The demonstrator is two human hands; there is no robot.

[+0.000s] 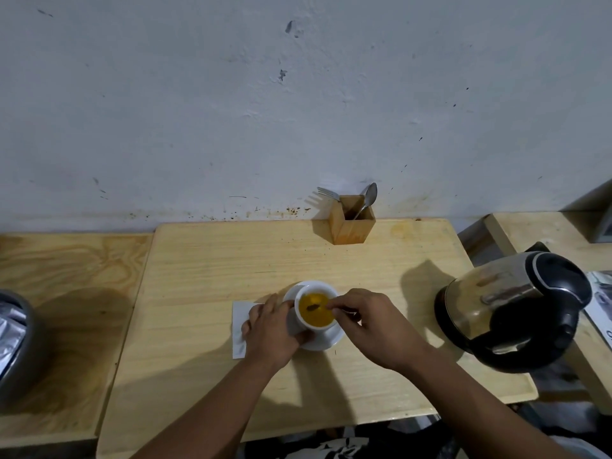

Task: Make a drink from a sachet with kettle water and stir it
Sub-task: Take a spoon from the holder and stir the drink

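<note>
A white cup (302, 321) stands on a white saucer (326, 341) in the middle of the wooden table. It holds an orange-yellow drink (316, 313). My left hand (271, 327) wraps the cup's left side. Over the cup's right rim, my right hand (371, 321) pinches the handle of a spoon (313, 307) whose bowl is dipped in the drink. A white sachet (240, 326) lies flat under my left hand. The steel and black kettle (513, 309) sits at the right edge of the table.
A wooden cutlery holder (352, 223) with a fork and a spoon stands against the wall at the back. A grey bin (16, 346) with a silvery bag sits on the lower table at far left. Another wooden surface lies right of the kettle.
</note>
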